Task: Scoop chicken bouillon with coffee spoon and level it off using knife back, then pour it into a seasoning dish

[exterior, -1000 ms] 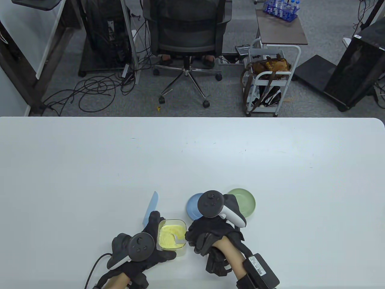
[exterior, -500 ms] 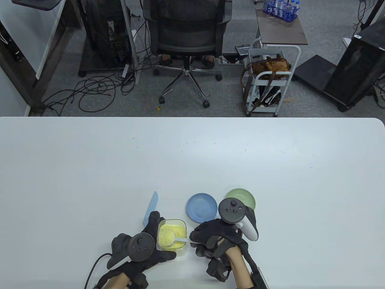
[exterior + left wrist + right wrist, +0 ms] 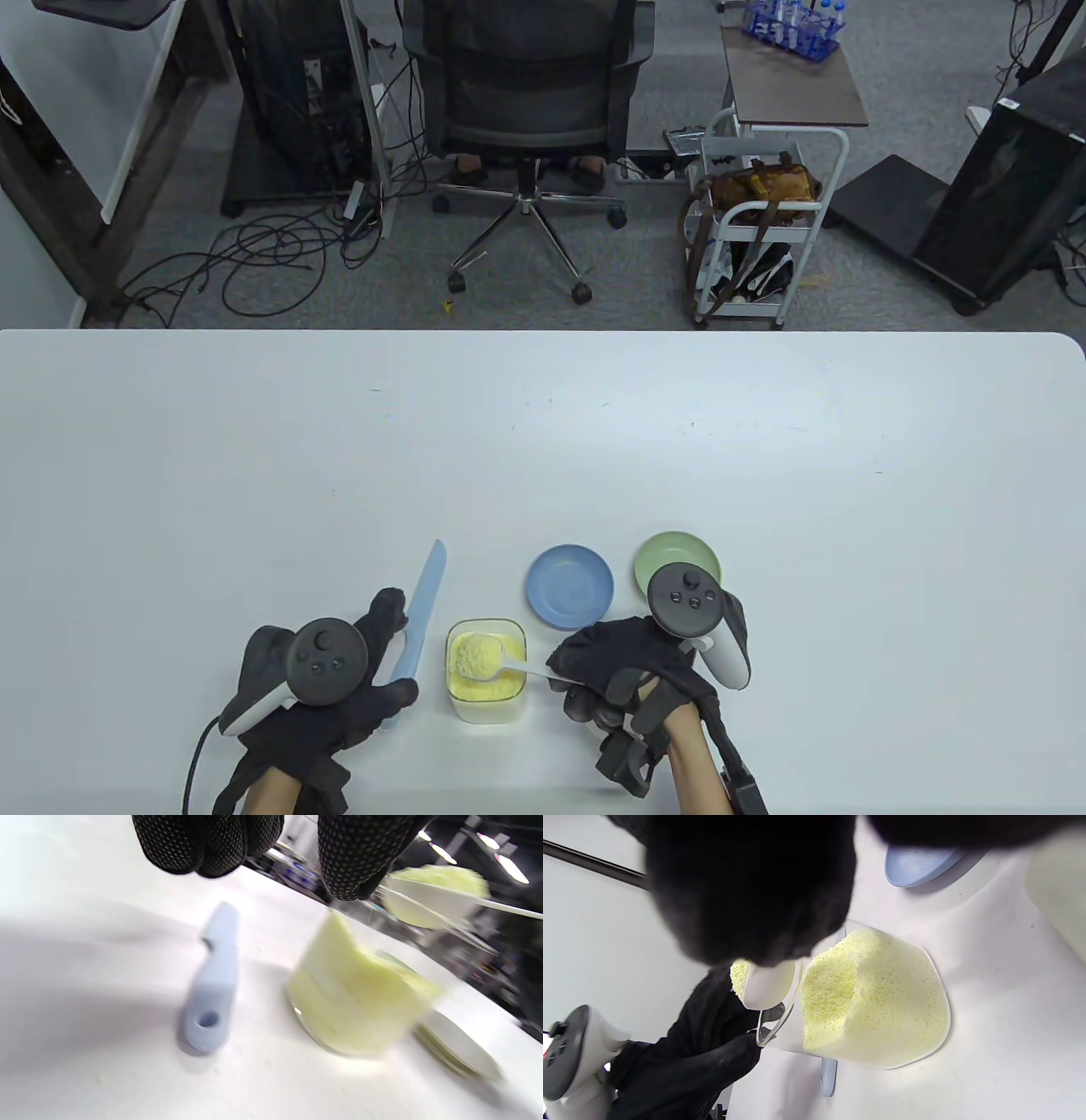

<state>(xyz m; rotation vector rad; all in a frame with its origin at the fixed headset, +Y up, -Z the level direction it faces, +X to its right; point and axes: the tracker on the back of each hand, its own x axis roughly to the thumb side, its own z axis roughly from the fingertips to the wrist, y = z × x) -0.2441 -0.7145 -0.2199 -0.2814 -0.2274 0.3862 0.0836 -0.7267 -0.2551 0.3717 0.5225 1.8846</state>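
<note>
Near edge of the counter: right hand at 5 o'clock, fingers curled around the handle of the white coffee spoon. Spoon bowl is heaped with yellow chicken bouillon and held over the clear container, which is filled with the same powder and sits at 6 o'clock between the two hands.

Left hand at 7 o'clock, fingers spread wide and relaxed over the handle of the light blue plastic knife. In the left wrist view the fingertips are seen above the knife, with no grip visible; contact cannot be told. Knife is laid flat on the counter just left of the container, blade pointed toward 12 o'clock.

Farther out: blue seasoning dish at 1 o'clock from the container, green seasoning dish just right of it, partly covered by the right-hand tracker.
</note>
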